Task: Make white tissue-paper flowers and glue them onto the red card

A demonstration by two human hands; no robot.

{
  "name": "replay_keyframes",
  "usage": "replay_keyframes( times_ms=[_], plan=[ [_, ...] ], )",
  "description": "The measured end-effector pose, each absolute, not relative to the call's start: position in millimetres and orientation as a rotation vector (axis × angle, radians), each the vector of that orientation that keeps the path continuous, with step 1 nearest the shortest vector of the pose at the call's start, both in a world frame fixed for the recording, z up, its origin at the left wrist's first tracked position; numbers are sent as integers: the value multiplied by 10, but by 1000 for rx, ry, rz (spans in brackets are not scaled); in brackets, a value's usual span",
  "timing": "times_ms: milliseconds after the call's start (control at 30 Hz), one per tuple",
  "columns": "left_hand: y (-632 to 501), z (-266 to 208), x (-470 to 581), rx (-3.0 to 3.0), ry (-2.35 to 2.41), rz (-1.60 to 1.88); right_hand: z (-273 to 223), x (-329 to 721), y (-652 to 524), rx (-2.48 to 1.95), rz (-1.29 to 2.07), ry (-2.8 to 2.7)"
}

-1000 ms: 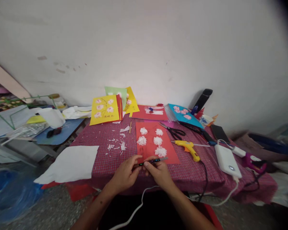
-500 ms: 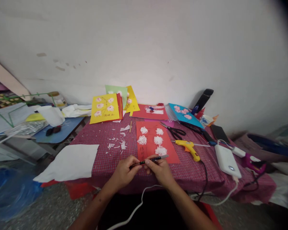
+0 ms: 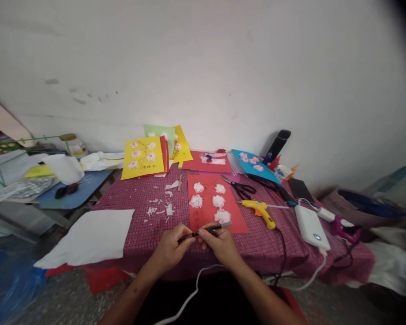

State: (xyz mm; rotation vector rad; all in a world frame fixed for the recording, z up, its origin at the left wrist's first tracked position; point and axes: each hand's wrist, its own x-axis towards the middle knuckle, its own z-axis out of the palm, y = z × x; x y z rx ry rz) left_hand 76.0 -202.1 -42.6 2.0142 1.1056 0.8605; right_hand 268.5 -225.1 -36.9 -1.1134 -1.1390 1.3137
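Both hands hold a black pen with a grey end (image 3: 225, 225), which lies nearly level across them at the table's front edge. My left hand (image 3: 172, 246) pinches its left end. Closer to the grey end, my right hand (image 3: 219, 244) has thumb and fingers closed around the barrel. Just beyond the hands a red card (image 3: 208, 192) lies flat. It bears several crumpled white paper flowers (image 3: 218, 201) in two columns and handwritten characters at its lower left. Faint lines run between the flowers. My fingers cover part of the card's near edge.
Right of the card are black-handled scissors (image 3: 243, 188), a yellow glue gun (image 3: 262, 212) and a white power bank (image 3: 311, 227). Paper scraps (image 3: 160, 207) and a white sheet (image 3: 91, 237) lie left. Behind stand a yellow flower card (image 3: 144, 158) and a blue one (image 3: 257, 169). A white cable crosses my lap.
The whole view has shifted slightly, so the table's things appear a little further left and lower. Both hands still hold the pen in much the same way.
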Motion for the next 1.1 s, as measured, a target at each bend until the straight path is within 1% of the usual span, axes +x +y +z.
replay_keyframes(
  times_ms=[1100],
  plan=[
    [-2033,-404,743,2084,1074,811,-370,2658,-2265,-1152,1273,-1217]
  ],
)
